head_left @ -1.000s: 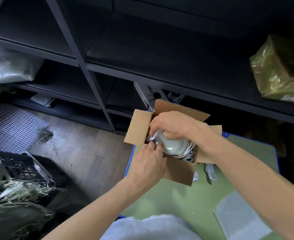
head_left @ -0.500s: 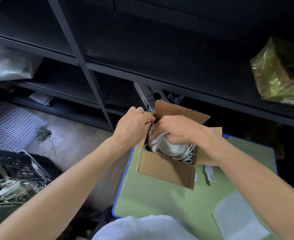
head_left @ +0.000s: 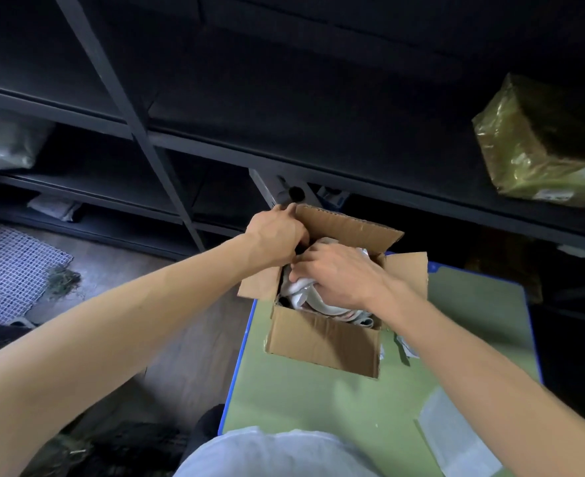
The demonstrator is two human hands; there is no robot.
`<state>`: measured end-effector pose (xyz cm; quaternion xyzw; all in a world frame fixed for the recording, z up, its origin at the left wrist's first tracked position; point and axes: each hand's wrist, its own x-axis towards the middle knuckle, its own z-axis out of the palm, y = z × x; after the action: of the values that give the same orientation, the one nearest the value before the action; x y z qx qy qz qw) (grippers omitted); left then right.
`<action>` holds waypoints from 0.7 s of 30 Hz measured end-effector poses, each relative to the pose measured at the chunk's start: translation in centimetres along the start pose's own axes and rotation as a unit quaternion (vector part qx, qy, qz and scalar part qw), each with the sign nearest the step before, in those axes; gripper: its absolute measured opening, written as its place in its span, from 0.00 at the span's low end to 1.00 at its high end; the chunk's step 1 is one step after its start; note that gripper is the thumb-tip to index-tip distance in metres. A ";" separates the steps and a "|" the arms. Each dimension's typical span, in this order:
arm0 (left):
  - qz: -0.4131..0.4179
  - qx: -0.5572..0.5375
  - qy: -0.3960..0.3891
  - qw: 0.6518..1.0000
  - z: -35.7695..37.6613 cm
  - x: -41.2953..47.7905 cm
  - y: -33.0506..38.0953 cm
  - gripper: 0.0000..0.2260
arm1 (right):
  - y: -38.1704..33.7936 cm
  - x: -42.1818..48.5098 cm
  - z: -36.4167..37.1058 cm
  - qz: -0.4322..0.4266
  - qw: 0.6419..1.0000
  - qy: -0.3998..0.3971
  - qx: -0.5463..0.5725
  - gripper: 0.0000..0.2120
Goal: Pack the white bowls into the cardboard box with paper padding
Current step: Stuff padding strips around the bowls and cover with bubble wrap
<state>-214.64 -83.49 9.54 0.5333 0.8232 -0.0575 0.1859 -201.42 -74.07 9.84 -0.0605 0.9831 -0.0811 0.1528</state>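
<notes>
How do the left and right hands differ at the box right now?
The left hand grips the cardboard box at its far-left corner, while the right hand reaches inside, fingers curled on the paper padding. The left hand is farther from the camera than the right. Both have curled fingers.

Bare forearms, left hand and right hand; pale bluish-white garment below.

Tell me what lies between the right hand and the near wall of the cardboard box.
The head view shows crumpled paper padding and a white bowl's rim filling the stretch between the right hand and the cardboard box's near wall.
</notes>
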 end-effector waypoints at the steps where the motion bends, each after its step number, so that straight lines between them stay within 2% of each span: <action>1: -0.009 0.011 -0.006 1.000 0.0 0.0 0.2 0.12 | -0.1 -0.2 0.1 0.005 1.000 0.009 0.007 0.20; 5: -0.040 0.028 0.012 0.999 0.4 0.2 1.0 0.09 | -0.5 -0.5 0.4 0.019 1.000 0.024 0.007 0.19; 13: 0.002 -0.034 0.105 0.994 -0.1 -0.6 -0.1 0.10 | -0.9 -0.5 0.1 0.025 1.000 0.003 0.017 0.17; 17: 0.002 -0.043 0.172 0.984 -1.1 -1.0 -1.5 0.08 | -1.4 -0.8 0.1 0.074 0.996 0.017 0.040 0.16; 21: 0.092 -0.017 0.167 0.982 -1.0 -1.3 -2.1 0.08 | -1.7 -1.1 0.1 0.078 0.996 0.038 0.028 0.13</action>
<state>-216.31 -85.26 10.71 0.6059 0.7908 0.0636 0.0597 -200.16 -75.58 10.38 0.0241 0.9873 -0.0984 0.1226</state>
